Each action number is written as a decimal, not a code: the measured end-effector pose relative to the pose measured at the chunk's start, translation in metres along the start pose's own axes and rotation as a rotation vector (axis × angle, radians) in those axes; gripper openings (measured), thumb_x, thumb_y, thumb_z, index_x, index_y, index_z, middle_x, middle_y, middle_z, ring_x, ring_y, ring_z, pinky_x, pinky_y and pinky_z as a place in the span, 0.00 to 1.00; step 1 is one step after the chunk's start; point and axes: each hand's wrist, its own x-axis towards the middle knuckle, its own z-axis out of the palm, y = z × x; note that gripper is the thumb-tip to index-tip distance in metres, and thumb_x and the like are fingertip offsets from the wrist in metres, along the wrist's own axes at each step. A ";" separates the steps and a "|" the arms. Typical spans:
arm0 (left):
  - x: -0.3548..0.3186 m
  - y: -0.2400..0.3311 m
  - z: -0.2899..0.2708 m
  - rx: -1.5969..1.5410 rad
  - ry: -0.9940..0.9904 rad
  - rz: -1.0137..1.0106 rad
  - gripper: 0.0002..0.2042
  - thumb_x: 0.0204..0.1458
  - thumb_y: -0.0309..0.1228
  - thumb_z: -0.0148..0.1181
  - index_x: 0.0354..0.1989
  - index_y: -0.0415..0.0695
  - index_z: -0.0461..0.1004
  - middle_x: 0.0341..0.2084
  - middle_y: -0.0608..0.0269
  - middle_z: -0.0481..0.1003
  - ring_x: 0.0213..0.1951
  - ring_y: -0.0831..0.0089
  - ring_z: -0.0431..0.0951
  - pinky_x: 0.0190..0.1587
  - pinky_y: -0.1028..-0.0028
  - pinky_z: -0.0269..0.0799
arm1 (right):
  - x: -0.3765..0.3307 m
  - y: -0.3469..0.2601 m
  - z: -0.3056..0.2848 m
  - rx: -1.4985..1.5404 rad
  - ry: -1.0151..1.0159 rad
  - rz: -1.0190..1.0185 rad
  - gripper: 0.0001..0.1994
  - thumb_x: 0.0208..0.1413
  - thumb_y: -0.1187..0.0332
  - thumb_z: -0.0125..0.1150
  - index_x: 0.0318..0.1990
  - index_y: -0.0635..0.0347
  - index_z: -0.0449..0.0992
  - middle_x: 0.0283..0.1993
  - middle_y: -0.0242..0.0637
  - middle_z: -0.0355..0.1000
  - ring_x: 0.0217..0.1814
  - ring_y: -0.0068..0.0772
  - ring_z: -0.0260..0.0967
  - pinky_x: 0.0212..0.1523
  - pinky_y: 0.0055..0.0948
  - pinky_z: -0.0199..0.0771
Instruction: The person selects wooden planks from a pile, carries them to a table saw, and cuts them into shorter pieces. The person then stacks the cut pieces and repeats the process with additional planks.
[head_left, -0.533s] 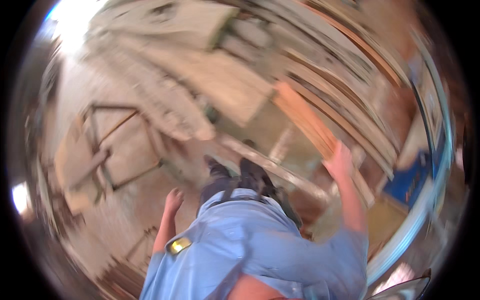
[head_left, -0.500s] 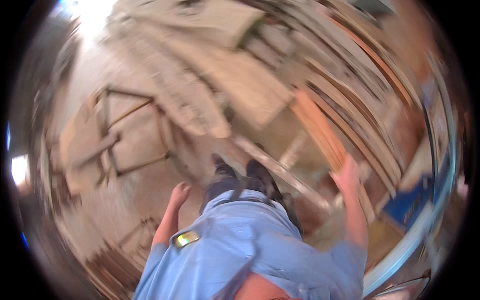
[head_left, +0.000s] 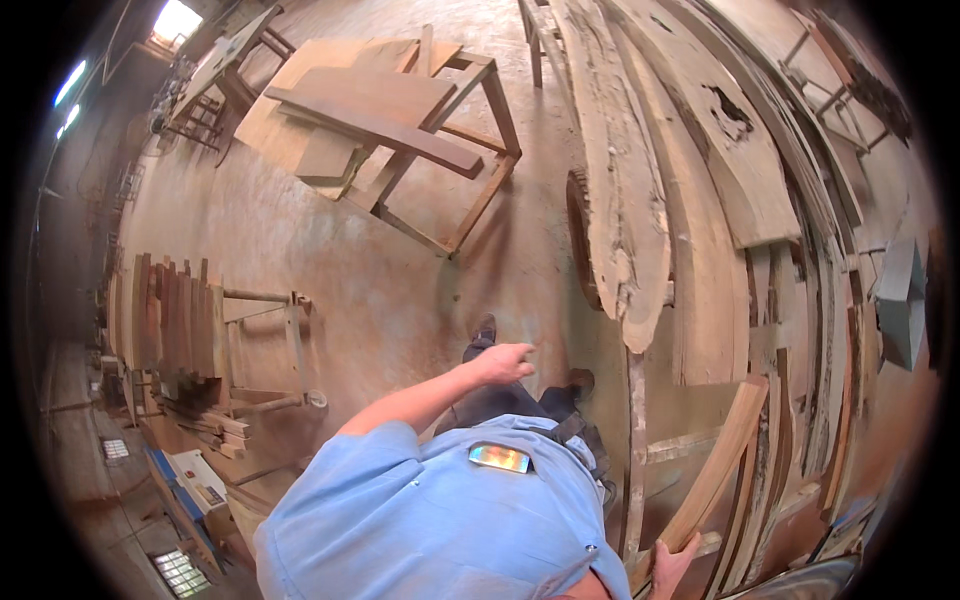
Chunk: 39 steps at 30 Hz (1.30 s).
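Note:
At the lower right, my right hand is closed round the near end of a long reddish-brown wooden plank. The plank slants up and away from me, its far end lying over or beside stacked boards; whether it touches them I cannot tell. My left hand is held across in front of my body, above my legs. It carries nothing visible, and its fingers are loosely bent and apart. Nearest to it is bare floor.
Rough slabs lie lengthwise on supports along the right. Ahead stands a wooden frame with boards on it. Upright wood strips are stacked at the left. A round dark-edged object leans near the slabs.
My view has turned to the left, so the slabs now sit further right. My right hand still grips the plank, now closer to my side. My left arm has swung across my front.

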 end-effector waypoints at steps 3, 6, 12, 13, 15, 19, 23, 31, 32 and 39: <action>-0.004 0.052 -0.030 -0.048 -0.118 0.234 0.31 0.55 0.44 0.59 0.63 0.38 0.64 0.48 0.42 0.77 0.50 0.49 0.78 0.53 0.61 0.72 | -0.012 -0.091 0.025 0.109 -0.063 -0.057 0.48 0.40 0.72 0.69 0.70 0.72 0.49 0.70 0.57 0.55 0.72 0.49 0.54 0.71 0.38 0.53; -0.014 0.070 -0.049 -0.289 -0.311 0.387 0.36 0.53 0.44 0.62 0.65 0.34 0.59 0.52 0.43 0.74 0.53 0.54 0.75 0.56 0.63 0.70 | -0.010 -0.189 0.058 0.270 -0.274 -0.216 0.47 0.41 0.74 0.67 0.70 0.73 0.49 0.69 0.54 0.56 0.70 0.45 0.57 0.68 0.37 0.57; -0.038 0.042 -0.112 -0.632 -0.380 0.672 0.47 0.47 0.39 0.67 0.70 0.32 0.46 0.61 0.39 0.63 0.62 0.54 0.66 0.63 0.62 0.65 | -0.022 -0.425 0.166 0.257 -0.555 -0.507 0.40 0.41 0.73 0.63 0.66 0.71 0.56 0.59 0.45 0.67 0.61 0.37 0.66 0.62 0.34 0.65; -0.044 0.032 -0.124 -0.721 -0.312 0.715 0.46 0.46 0.37 0.68 0.70 0.32 0.46 0.62 0.39 0.62 0.63 0.54 0.65 0.63 0.61 0.64 | -0.023 -0.457 0.189 0.280 -0.609 -0.554 0.38 0.42 0.73 0.63 0.65 0.70 0.58 0.57 0.44 0.68 0.59 0.36 0.66 0.61 0.33 0.66; -0.060 0.014 -0.162 -0.882 -0.086 0.577 0.43 0.45 0.35 0.67 0.68 0.33 0.50 0.60 0.43 0.65 0.61 0.58 0.67 0.62 0.63 0.66 | -0.027 -0.521 0.233 0.288 -0.723 -0.637 0.36 0.42 0.72 0.62 0.64 0.69 0.60 0.55 0.43 0.69 0.57 0.34 0.67 0.59 0.32 0.67; -0.075 -0.032 -0.237 -1.038 0.201 0.339 0.36 0.46 0.33 0.66 0.64 0.35 0.57 0.55 0.51 0.69 0.55 0.64 0.71 0.57 0.67 0.69 | -0.041 -0.629 0.314 0.187 -0.866 -0.767 0.39 0.46 0.65 0.64 0.66 0.73 0.58 0.56 0.49 0.68 0.61 0.35 0.66 0.62 0.32 0.64; -0.067 -0.095 -0.282 -1.180 0.539 0.274 0.31 0.48 0.33 0.64 0.61 0.38 0.61 0.51 0.57 0.71 0.51 0.68 0.73 0.52 0.68 0.72 | -0.042 -0.685 0.374 -0.031 -0.746 -1.076 0.42 0.51 0.58 0.61 0.69 0.72 0.52 0.67 0.56 0.56 0.73 0.46 0.51 0.72 0.38 0.49; -0.046 -0.222 -0.402 -1.446 0.776 0.145 0.24 0.53 0.38 0.59 0.54 0.36 0.68 0.44 0.57 0.75 0.45 0.68 0.77 0.51 0.65 0.75 | -0.010 -0.655 0.371 -0.425 -0.886 -0.978 0.45 0.55 0.49 0.60 0.69 0.74 0.49 0.71 0.66 0.48 0.76 0.57 0.44 0.74 0.42 0.45; -0.042 -0.235 -0.418 -1.425 0.769 0.124 0.22 0.54 0.39 0.59 0.52 0.36 0.70 0.42 0.58 0.76 0.44 0.67 0.78 0.50 0.65 0.76 | -0.007 -0.650 0.374 -0.422 -0.924 -0.895 0.44 0.55 0.50 0.60 0.70 0.74 0.49 0.70 0.66 0.51 0.74 0.57 0.48 0.73 0.41 0.49; -0.012 -0.275 -0.488 -1.592 0.811 -0.002 0.20 0.55 0.44 0.58 0.48 0.42 0.72 0.40 0.57 0.77 0.41 0.63 0.80 0.45 0.63 0.78 | -0.031 -0.687 0.417 -0.010 -0.973 -0.619 0.30 0.62 0.56 0.56 0.64 0.70 0.64 0.46 0.39 0.71 0.46 0.27 0.68 0.50 0.27 0.68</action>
